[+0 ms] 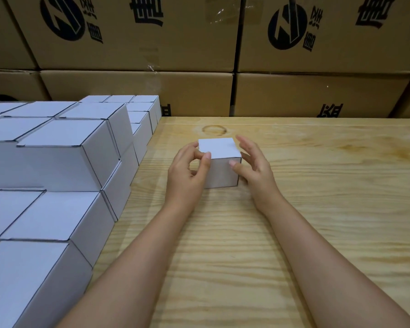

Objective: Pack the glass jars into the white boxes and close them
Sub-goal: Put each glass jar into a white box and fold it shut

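Note:
A small closed white box (219, 152) stands on the wooden table (317, 185) in the middle of the view. My left hand (188, 172) is against its left side, with thumb and fingertips pinching the top left edge. My right hand (255, 170) is at the box's right side with fingers spread; the thumb tip touches the front right corner and the other fingers hover just off the box. No glass jar is visible.
A large stepped stack of closed white boxes (57, 162) fills the left side of the table. Big brown printed cartons (199, 55) form a wall behind the table's far edge.

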The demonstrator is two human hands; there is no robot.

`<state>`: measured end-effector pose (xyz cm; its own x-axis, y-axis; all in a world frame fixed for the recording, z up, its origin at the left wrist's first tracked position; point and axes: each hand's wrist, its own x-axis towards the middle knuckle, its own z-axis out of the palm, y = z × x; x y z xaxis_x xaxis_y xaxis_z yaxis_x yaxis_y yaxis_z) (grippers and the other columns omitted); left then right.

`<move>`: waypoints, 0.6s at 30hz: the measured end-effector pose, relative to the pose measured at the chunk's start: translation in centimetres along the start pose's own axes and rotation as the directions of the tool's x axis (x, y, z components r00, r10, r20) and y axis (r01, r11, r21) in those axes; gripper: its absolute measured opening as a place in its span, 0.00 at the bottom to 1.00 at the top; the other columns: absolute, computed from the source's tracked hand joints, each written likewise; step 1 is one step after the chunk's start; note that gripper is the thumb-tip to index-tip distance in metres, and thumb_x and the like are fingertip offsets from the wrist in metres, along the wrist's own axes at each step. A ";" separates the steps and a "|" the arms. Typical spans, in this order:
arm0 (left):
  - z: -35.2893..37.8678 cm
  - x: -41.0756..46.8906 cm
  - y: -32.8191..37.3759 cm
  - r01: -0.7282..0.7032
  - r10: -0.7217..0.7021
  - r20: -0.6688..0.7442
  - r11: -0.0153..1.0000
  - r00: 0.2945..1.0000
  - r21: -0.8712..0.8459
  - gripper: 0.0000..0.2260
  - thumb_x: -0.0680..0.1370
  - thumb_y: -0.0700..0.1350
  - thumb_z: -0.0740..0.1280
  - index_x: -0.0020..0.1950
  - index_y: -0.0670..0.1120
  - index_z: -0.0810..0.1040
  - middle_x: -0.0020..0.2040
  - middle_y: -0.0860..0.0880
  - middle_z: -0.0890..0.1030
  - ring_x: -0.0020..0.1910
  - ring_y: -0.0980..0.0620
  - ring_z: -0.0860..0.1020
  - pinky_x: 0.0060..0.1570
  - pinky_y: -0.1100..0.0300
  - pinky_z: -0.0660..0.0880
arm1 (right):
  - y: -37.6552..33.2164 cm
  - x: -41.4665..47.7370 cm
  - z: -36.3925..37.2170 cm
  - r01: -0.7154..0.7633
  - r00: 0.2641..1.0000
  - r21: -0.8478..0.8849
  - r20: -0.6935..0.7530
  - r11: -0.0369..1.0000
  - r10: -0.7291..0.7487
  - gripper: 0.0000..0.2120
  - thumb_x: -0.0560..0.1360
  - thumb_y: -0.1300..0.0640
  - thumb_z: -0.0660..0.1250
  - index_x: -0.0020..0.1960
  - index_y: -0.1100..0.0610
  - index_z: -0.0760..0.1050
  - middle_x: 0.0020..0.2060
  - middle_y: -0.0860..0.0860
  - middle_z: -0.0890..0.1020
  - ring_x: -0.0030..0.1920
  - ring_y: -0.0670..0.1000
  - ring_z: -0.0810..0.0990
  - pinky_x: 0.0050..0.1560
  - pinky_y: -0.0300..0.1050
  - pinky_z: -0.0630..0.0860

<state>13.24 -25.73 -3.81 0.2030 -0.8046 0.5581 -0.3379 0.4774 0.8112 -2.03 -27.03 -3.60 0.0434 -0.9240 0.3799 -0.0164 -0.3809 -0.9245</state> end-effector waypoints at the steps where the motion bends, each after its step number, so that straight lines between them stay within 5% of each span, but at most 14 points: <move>1: -0.1 0.0 0.0 0.031 -0.031 0.005 0.999 1.000 -0.026 0.12 0.79 0.46 0.66 0.36 0.55 0.72 0.58 0.58 0.76 0.62 0.56 0.75 0.37 0.75 0.68 | 0.1 0.1 0.1 -0.010 0.998 0.015 0.058 1.000 0.009 0.21 0.69 0.58 0.67 0.61 0.44 0.73 0.63 0.43 0.73 0.61 0.40 0.73 0.57 0.38 0.72; 7: -0.7 -0.5 0.6 0.159 -0.160 -0.005 0.981 0.987 -0.112 0.10 0.80 0.48 0.66 0.38 0.52 0.75 0.44 0.66 0.80 0.47 0.65 0.79 0.41 0.70 0.72 | 0.6 -0.1 -0.2 0.025 0.988 -0.175 0.152 0.984 0.002 0.25 0.74 0.67 0.67 0.61 0.41 0.71 0.64 0.36 0.72 0.65 0.39 0.70 0.65 0.47 0.69; 10: -1.0 -1.6 1.4 0.199 -0.202 0.052 0.978 0.978 0.069 0.07 0.82 0.49 0.59 0.57 0.56 0.76 0.42 0.66 0.78 0.41 0.66 0.76 0.37 0.68 0.68 | 0.2 -0.4 -0.2 0.026 0.990 -0.154 0.143 0.988 -0.004 0.25 0.72 0.67 0.70 0.59 0.41 0.71 0.63 0.38 0.73 0.63 0.39 0.72 0.60 0.40 0.71; 12: -1.2 -2.5 1.9 0.240 -0.271 0.110 0.941 0.956 0.239 0.19 0.83 0.50 0.54 0.75 0.57 0.58 0.49 0.64 0.77 0.44 0.61 0.75 0.38 0.62 0.66 | -0.1 -0.7 -0.1 0.007 0.996 -0.128 0.091 0.992 0.005 0.25 0.70 0.67 0.72 0.57 0.42 0.72 0.59 0.42 0.75 0.59 0.46 0.75 0.52 0.33 0.73; 14: -1.4 -3.4 2.3 0.327 -0.378 0.124 0.895 0.918 0.302 0.25 0.84 0.47 0.52 0.79 0.50 0.47 0.59 0.55 0.77 0.56 0.50 0.76 0.46 0.61 0.66 | -0.8 -0.9 0.0 -0.020 1.000 -0.124 -0.003 0.992 0.020 0.25 0.69 0.66 0.74 0.56 0.43 0.72 0.55 0.45 0.76 0.53 0.45 0.77 0.46 0.30 0.74; 16: -1.3 -4.6 2.8 0.343 -0.431 0.164 0.855 0.887 0.390 0.25 0.82 0.43 0.54 0.78 0.46 0.51 0.70 0.49 0.72 0.67 0.47 0.70 0.59 0.59 0.66 | -2.2 -0.9 0.2 -0.031 0.994 -0.123 -0.105 0.992 0.018 0.24 0.68 0.64 0.76 0.56 0.43 0.73 0.55 0.49 0.76 0.52 0.44 0.77 0.45 0.30 0.75; 18: -1.1 -5.9 3.3 0.206 -0.396 0.226 0.791 0.890 0.576 0.22 0.81 0.44 0.57 0.75 0.44 0.61 0.71 0.46 0.69 0.71 0.47 0.65 0.67 0.56 0.62 | -4.1 -1.0 0.7 -0.001 0.988 -0.107 -0.154 0.994 -0.016 0.24 0.67 0.63 0.76 0.57 0.44 0.73 0.57 0.51 0.77 0.54 0.48 0.77 0.48 0.33 0.75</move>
<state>11.96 -19.00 -4.25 0.1067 -0.9850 0.1356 -0.7547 0.0086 0.6560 -1.32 -24.51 -0.18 -0.1110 -0.9119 0.3950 -0.1234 -0.3818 -0.9160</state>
